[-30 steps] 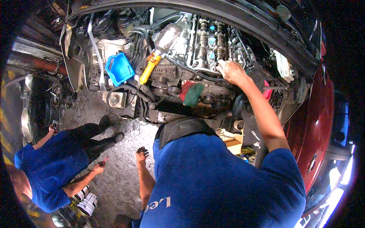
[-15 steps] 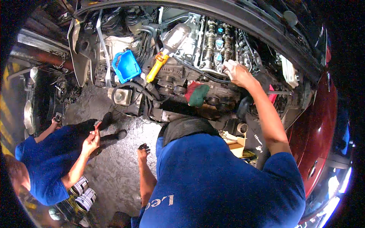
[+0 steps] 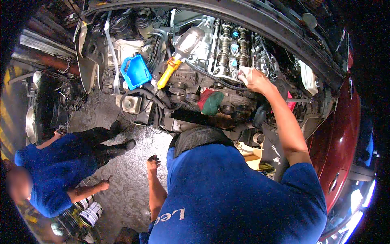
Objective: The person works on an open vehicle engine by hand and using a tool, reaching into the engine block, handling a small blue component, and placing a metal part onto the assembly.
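Observation:
My right hand (image 3: 256,80) rests at the front edge of an opened car engine, beside the two camshafts (image 3: 243,44). Its fingers are pressed together, and anything between them is hidden. Low at my left side hangs my left hand (image 3: 153,164), its fingers curled round something small and dark that I cannot make out. Just left of the camshafts lies a yellow-handled work lamp (image 3: 170,73). A blue cut-open plastic container (image 3: 137,73) sits farther left on the engine bay. Below my right hand, a red and green cloth (image 3: 211,102) lies at the engine's front.
On the left a co-worker in a blue shirt (image 3: 57,162) bends with one arm out, near white buckets (image 3: 91,213). A cardboard box (image 3: 252,156) stands on the floor beyond my waist. The dark red car body (image 3: 337,150) flanks my right; the hood edge (image 3: 227,12) crosses above.
The co-worker's nearer arm has dropped from its raised position, and the red item that was in that hand no longer shows. My own hands have stayed almost where they were.

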Motion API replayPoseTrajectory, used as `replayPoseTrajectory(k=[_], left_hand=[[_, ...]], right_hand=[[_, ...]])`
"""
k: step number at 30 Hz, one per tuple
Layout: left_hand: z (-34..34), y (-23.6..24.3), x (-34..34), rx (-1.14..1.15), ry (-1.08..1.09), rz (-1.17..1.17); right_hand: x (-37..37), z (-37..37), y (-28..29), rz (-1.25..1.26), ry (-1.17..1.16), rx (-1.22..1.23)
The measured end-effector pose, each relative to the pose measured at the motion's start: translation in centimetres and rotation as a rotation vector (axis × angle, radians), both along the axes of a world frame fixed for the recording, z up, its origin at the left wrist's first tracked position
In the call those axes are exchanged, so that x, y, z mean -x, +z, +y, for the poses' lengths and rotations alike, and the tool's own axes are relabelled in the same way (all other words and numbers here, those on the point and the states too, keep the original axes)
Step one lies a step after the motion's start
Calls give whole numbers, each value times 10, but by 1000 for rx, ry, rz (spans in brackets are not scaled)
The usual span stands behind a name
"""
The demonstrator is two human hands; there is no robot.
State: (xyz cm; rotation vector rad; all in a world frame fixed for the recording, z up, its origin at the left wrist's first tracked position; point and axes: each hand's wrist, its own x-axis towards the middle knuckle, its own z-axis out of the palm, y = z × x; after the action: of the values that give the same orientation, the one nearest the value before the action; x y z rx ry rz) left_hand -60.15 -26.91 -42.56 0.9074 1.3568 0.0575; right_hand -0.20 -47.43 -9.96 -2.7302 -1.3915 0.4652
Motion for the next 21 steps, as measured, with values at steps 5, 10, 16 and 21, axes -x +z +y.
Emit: replayPoseTrajectory(k=[5, 10, 16, 21], left_hand=[[0, 1, -2, -18, -28, 14], [0, -2, -6, -8, -19, 8], [-3, -9, 1, 9, -16, -32], [-7, -5, 5, -19, -28, -29]], right_hand=[[-4, -11, -7, -1, 186, -220], [-6, -11, -11, 26, 8, -46], [-9, -8, -14, 45, 24, -43], [-2, 2, -2, 153, -120, 36]])
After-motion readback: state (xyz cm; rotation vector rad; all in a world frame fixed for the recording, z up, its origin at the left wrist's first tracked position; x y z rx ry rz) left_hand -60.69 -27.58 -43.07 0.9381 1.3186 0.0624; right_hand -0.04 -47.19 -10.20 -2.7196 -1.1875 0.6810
